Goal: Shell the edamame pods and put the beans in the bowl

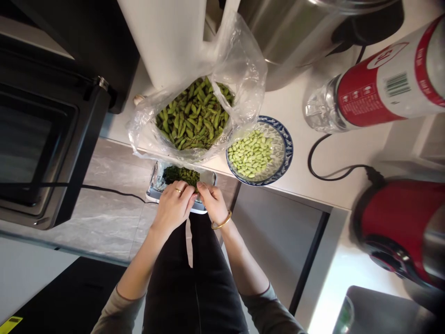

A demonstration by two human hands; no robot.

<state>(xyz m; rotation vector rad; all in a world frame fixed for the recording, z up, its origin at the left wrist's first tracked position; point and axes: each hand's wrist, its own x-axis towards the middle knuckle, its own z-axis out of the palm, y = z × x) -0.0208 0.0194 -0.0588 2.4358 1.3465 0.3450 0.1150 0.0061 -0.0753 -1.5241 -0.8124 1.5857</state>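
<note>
Both hands meet above a bin (211, 178) on the floor, which has green pod shells (184, 175) in it. My left hand (175, 204), with a ring on one finger, is closed with its fingertips pinched. Against it, my right hand (212, 200) pinches too, a gold bangle on its wrist. Between the fingertips is an edamame pod, almost wholly hidden by the fingers. On the counter lies an opened clear plastic bag (243, 60) full of edamame pods (194, 116). Right beside it, a blue-rimmed patterned bowl (285, 144) contains shelled green beans (251, 153).
A black microwave oven (34, 153) is on the left. At the right are a large bottle with a red label (371, 88), a black cord (323, 176) and a red appliance (396, 227). A metal pot (288, 37) stands behind the bag. The counter's front edge runs before me.
</note>
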